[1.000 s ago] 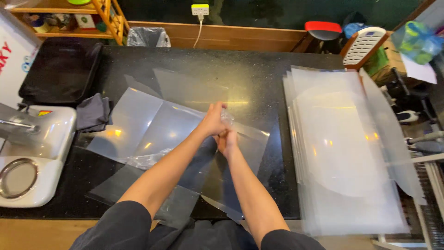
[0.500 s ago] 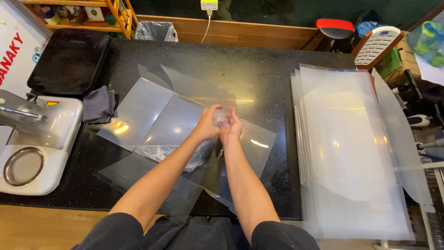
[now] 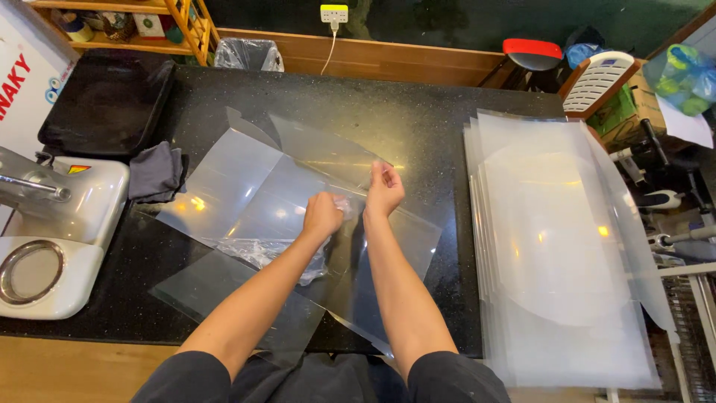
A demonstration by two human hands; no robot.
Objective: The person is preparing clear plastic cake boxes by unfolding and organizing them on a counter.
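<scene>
A large clear plastic sheet (image 3: 246, 186) with cut flaps lies flat on the black countertop (image 3: 418, 112). My left hand (image 3: 322, 215) is closed on crumpled thin clear film (image 3: 268, 254) that trails down and to the left over the sheet. My right hand (image 3: 384, 190) sits just to its right, fingers pinched on the sheet's upper edge or the film there; I cannot tell which. The two hands are slightly apart, near the middle of the counter.
A tall stack of clear sheets (image 3: 559, 246) fills the counter's right side. A white machine with a round metal ring (image 3: 45, 239) stands at the left, with a grey cloth (image 3: 155, 173) and a black tray (image 3: 104, 101) beside it. A bin (image 3: 250, 54) sits behind.
My hands, pressed together earlier, have come apart: the left moved down-left pulling film, the right stayed higher. More crumpled film now lies on the sheet.
</scene>
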